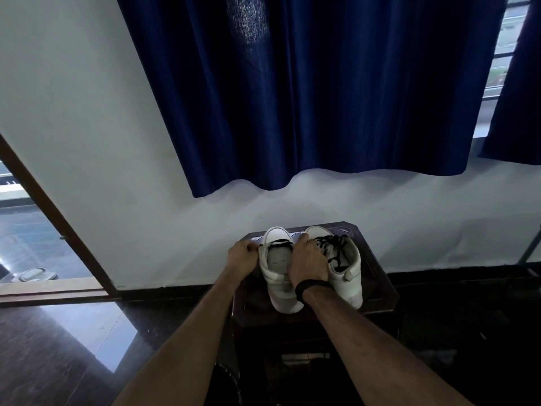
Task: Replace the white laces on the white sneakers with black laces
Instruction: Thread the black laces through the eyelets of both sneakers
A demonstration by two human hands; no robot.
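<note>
Two white sneakers stand side by side on a small dark wooden table (pixel 377 276), toes toward the wall. The left sneaker (pixel 279 285) has a single black lace (pixel 278 243) crossing its front eyelets, with its tongue bare. My left hand (pixel 243 254) pinches the lace end at that shoe's left edge. My right hand (pixel 308 260) curls over the shoe's right side and grips the lace's other end; a black band circles its wrist. The right sneaker (pixel 348 265) carries loose black lacing (pixel 333 244) along its length.
A dark blue curtain (pixel 322 92) hangs on the white wall behind the table. A brown-framed doorway (pixel 55 218) opens at the left, with a pale sandal (pixel 35 273) outside. The floor is dark and glossy. A black stand leg (pixel 530 247) shows at the right edge.
</note>
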